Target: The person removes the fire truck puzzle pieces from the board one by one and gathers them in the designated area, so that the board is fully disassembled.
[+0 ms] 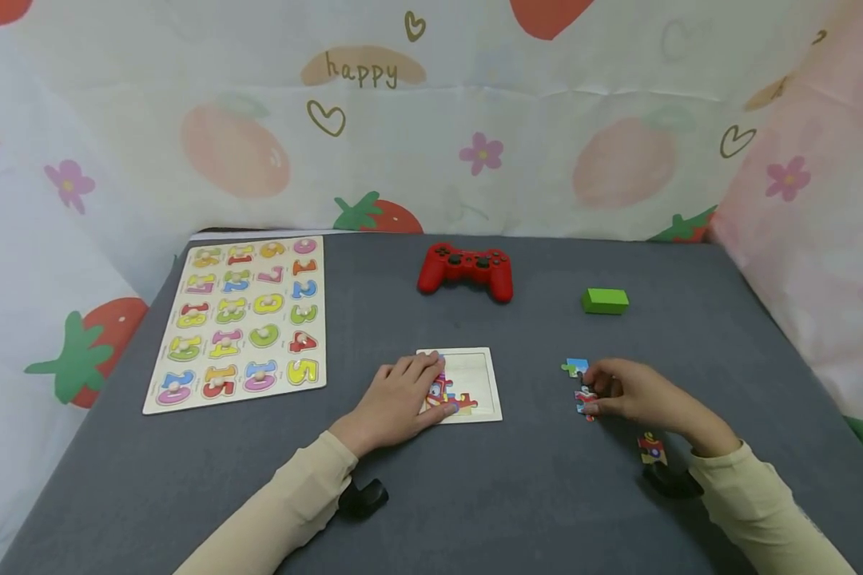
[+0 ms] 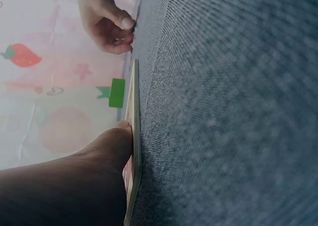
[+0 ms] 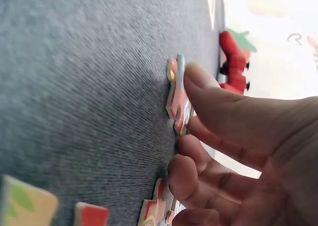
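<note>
My left hand (image 1: 403, 403) lies with fairly straight fingers across the left part of a small white puzzle board (image 1: 480, 367), covering some of the picture. Several joined puzzle pieces (image 1: 463, 402) show in the board beside the thumb. In the left wrist view, the thumb (image 2: 119, 141) rests on the board's edge. Over on the right, my right hand (image 1: 636, 395) pinches a red and light-blue puzzle piece (image 3: 179, 94) between thumb and fingers, low at the tabletop. A blue and green puzzle piece (image 1: 577, 367) lies just beyond those fingertips.
A red and yellow puzzle piece (image 1: 651, 449) lies under the right wrist. Further back are a red game controller (image 1: 466, 270) and a green block (image 1: 606, 301). At the left lies a large number-peg board (image 1: 247, 323). A printed curtain (image 1: 475, 96) hangs behind the grey table (image 1: 475, 495).
</note>
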### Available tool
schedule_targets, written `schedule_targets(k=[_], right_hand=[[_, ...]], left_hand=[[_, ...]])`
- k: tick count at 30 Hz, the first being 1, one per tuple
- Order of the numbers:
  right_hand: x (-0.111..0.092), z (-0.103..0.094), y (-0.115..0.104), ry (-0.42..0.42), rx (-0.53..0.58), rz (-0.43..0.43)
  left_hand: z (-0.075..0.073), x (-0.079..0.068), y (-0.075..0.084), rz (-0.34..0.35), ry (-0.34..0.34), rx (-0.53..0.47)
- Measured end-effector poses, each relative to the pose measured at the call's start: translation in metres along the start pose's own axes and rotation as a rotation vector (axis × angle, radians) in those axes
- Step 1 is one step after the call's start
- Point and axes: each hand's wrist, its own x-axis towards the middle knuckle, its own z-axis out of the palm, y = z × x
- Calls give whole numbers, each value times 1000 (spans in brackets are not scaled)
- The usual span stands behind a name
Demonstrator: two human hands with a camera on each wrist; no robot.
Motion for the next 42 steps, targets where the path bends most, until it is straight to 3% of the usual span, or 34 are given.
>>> schedule_targets(k=[7, 15, 22, 28, 31, 35, 42], right_hand=[[-4, 2, -4, 4, -71, -70], [-6, -7, -11, -1, -95, -59], [3, -16, -30, 121, -87, -122], [23, -9, -56, 220, -62, -97], [36, -1, -71, 240, -45, -125], [51, 16, -88, 205, -42, -190], [69, 54, -109, 33, -29, -211]], left_hand=[[0, 1, 0, -4, 2, -15], [-3, -1, 2, 5, 5, -8], [-7, -2, 0, 9, -31, -13], [-5, 0, -2, 25, -31, -7], [-5, 0, -3, 20, -33, -13], [-4, 0, -3, 7, -48, -4], [-5, -1, -3, 3, -64, -19]])
